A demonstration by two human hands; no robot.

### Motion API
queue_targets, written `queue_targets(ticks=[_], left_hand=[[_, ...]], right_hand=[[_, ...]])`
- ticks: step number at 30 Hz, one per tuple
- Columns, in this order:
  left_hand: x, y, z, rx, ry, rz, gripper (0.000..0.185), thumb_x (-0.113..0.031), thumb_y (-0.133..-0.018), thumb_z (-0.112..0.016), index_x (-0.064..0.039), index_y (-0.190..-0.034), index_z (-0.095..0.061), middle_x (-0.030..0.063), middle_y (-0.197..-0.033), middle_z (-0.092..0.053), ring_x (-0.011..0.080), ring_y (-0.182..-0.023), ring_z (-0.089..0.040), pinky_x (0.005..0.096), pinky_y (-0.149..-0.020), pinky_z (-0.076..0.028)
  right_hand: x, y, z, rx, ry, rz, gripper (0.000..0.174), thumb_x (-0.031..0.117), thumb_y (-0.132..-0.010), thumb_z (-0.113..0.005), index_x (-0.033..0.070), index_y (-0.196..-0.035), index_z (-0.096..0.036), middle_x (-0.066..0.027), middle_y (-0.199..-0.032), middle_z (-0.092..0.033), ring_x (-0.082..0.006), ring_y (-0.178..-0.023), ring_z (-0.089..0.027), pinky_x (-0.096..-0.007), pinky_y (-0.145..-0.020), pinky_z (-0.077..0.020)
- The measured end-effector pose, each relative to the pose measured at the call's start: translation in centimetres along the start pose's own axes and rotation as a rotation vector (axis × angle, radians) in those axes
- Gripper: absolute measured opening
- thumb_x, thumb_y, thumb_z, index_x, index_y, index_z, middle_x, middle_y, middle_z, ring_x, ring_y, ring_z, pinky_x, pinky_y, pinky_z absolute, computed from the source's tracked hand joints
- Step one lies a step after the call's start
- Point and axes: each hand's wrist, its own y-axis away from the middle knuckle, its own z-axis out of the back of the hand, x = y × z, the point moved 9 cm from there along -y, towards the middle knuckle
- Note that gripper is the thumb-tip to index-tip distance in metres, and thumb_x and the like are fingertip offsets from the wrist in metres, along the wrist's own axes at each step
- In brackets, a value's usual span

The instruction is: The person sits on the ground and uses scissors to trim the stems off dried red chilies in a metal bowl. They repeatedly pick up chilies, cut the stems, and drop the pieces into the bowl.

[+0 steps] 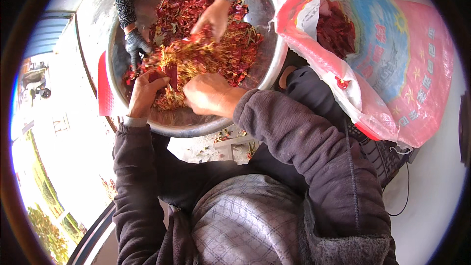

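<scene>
In front of me is a wide metal basin (274, 62) heaped with dried red and golden-yellow plant pieces (184, 3). My left hand (143, 92) is over its near left side, thumb and forefinger pinching a dark red, petal-like piece (171, 74). To its right, my right hand (211, 94) hovers low over the golden pieces with fingers curled; whether anything is inside them is hidden. Another person's hands reach in from the far side: a dark-gloved hand (136, 46) at the left and a bare, blurred hand (213, 20) in the heap.
At the right, a pink woven plastic sack (423, 81) with printed writing gapes open, showing dark red pieces (335, 27) inside. A red perforated plastic thing (105, 86) stands against the basin's left side. Scraps (220, 138) lie on the floor below the near rim.
</scene>
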Motion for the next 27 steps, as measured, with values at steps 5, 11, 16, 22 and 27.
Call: queue_targets(ticks=[5, 11, 16, 22, 27], left_hand=[[0.2, 3.4, -1.1, 0.061, 0.316, 0.029, 0.01, -0.013, -0.088, -0.07, -0.008, -0.096, -0.066, -0.0028, -0.081, -0.063, 0.0058, -0.069, -0.055, 0.0209, -0.061, -0.043], [1.0, 3.0, -4.2, 0.192, 0.287, -0.004, 0.027, -0.009, -0.09, -0.067, -0.001, -0.116, -0.064, 0.0002, -0.095, -0.066, 0.008, -0.085, -0.06, 0.0236, -0.076, -0.049], [1.5, 2.4, -4.6, 0.105, 0.435, 0.028, 0.043, -0.006, -0.089, -0.068, 0.004, -0.13, -0.055, 0.0045, -0.098, -0.069, 0.0094, -0.086, -0.062, 0.0248, -0.079, -0.05], [1.6, 1.2, -3.9, 0.058, 0.378, -0.084, 0.033, -0.002, -0.089, -0.068, 0.004, -0.12, -0.06, 0.0046, -0.099, -0.069, 0.008, -0.086, -0.062, 0.024, -0.077, -0.051], [1.6, 0.9, -2.5, -0.096, 0.155, -0.157, 0.018, -0.001, -0.088, -0.068, 0.0, -0.106, -0.068, 0.002, -0.089, -0.071, 0.0062, -0.078, -0.06, 0.0246, -0.069, -0.05]], right_hand=[[-2.5, -2.0, -0.3, 0.023, -0.385, -0.193, 0.053, 0.048, -0.099, -0.055, -0.003, -0.093, -0.07, -0.019, -0.082, -0.07, -0.0327, -0.077, -0.069, -0.0457, -0.072, -0.0537], [-3.6, -2.3, 0.0, -0.147, -0.707, -0.151, 0.044, 0.04, -0.093, -0.063, -0.003, -0.102, -0.067, -0.0234, -0.091, -0.07, -0.0351, -0.086, -0.069, -0.0444, -0.078, -0.0515], [-4.9, -2.5, -0.2, -0.195, -0.593, -0.204, 0.037, 0.034, -0.092, -0.064, -0.002, -0.102, -0.066, -0.0249, -0.093, -0.069, -0.0379, -0.088, -0.069, -0.0454, -0.078, -0.0515], [-4.3, -2.6, 0.0, -0.299, -0.608, -0.146, 0.043, 0.031, -0.089, -0.07, -0.004, -0.113, -0.062, -0.0243, -0.091, -0.069, -0.0368, -0.088, -0.069, -0.0446, -0.079, -0.0523], [-3.9, -2.1, 1.0, -0.395, -0.424, -0.132, 0.045, 0.039, -0.086, -0.075, -0.002, -0.101, -0.063, -0.0217, -0.082, -0.069, -0.037, -0.079, -0.069, -0.0453, -0.073, -0.0531]])
